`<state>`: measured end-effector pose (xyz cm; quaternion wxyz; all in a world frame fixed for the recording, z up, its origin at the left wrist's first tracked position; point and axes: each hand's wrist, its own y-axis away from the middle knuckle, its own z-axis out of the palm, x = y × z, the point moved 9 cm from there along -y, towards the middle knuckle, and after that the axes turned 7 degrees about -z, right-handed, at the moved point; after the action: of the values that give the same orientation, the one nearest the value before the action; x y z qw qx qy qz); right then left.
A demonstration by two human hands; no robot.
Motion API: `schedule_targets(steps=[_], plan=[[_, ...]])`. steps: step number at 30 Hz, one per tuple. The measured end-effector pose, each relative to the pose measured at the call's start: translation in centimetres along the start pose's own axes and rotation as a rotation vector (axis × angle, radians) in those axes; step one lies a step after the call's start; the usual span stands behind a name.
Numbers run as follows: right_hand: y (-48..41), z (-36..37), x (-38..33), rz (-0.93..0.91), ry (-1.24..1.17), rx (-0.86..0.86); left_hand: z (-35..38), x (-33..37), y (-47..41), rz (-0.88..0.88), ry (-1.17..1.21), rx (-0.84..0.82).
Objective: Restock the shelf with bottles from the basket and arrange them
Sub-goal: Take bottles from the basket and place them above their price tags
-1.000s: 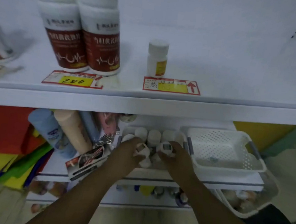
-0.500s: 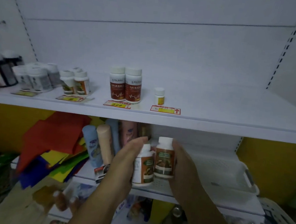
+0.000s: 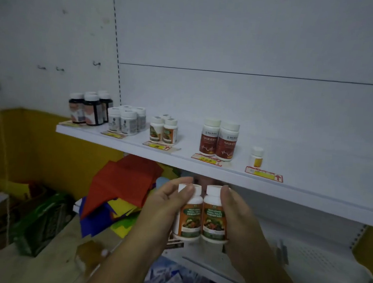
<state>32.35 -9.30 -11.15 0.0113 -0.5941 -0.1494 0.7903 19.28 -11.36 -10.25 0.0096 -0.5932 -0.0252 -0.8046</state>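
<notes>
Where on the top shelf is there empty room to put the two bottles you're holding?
Most room: the bare shelf right of the tiny yellow bottle. A smaller gap lies between the orange-label bottles and the red-label bottles. The left end is crowded with dark jars and white jars.

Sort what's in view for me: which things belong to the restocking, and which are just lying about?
Belongs to the job:
- left hand holding a multivitamin bottle
- right hand holding a second multivitamin bottle
- matching bottles on the shelf
- upper shelf

Just lying about:
- red paper sheets
- green crate
</notes>
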Motion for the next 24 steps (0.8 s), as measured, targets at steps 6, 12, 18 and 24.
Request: schedule_targets(steps=[6, 12, 18, 24], plan=[[-4.0, 6.3, 1.2, 0.006, 0.010, 0.002, -7.2, 3.1, -3.0, 0.010, -0.016, 0.057], [-8.9, 12.9, 1.3, -0.068, 0.148, 0.027, -13.8, 7.9, -6.9, 0.072, -0.069, 0.014], [-13.2, 15.7, -2.4, -0.204, 0.308, 0.006, -14.8, 13.9, -11.4, 0.172, -0.219, -0.086], [-20.5, 13.7, -9.4, -0.334, 0.613, 0.141, -13.7, 23.3, -17.5, 0.457, -0.495, -0.027]])
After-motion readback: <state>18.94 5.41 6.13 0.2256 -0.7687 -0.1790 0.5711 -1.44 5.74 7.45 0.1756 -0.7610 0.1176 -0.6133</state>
